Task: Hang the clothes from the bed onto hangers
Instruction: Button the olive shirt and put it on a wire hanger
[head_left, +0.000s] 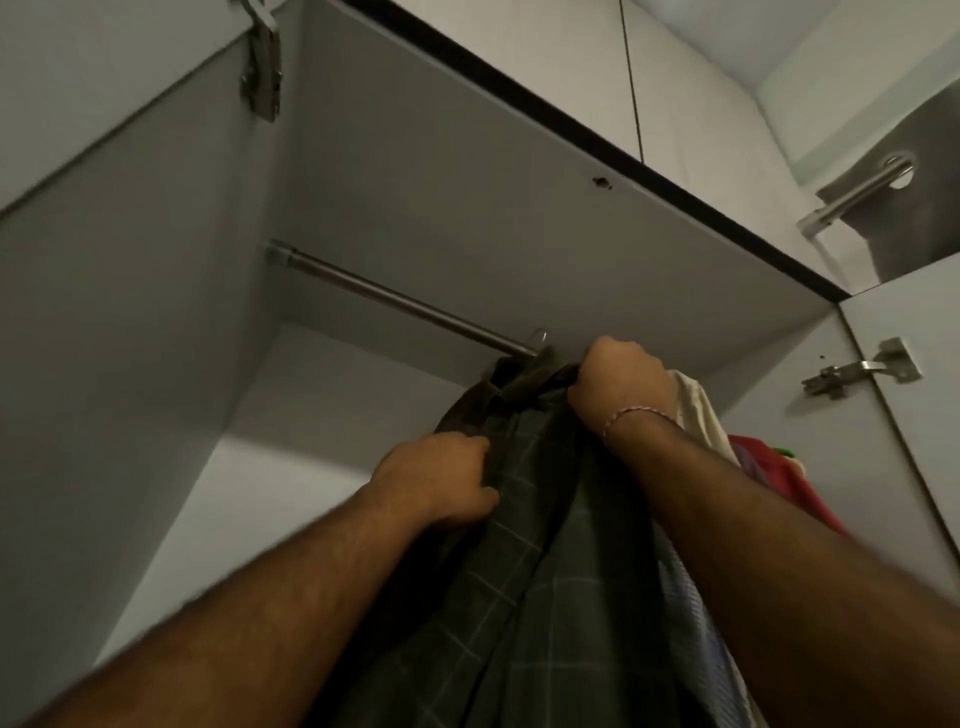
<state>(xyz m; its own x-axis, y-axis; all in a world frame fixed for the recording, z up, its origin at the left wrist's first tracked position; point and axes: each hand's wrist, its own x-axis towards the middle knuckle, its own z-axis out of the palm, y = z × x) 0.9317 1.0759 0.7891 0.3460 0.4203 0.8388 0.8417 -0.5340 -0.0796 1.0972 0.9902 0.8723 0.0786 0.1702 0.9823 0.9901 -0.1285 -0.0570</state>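
Your right hand has its grip clamped on the shoulder of the dark checked shirt, right under the wardrobe rail. Your left hand, lower and to the left of that grip, pinches the shirt's front edge. The shirt hangs inside the wardrobe; a hanger hook shows on the rail just left of your upper grip. Judging by this, you are settling the shirt in place. Check the hook sits fully over the rail before letting go. Tug the front down evenly with the lower grip, then release the upper one last. Keep clear of the cream garment behind your wrist.
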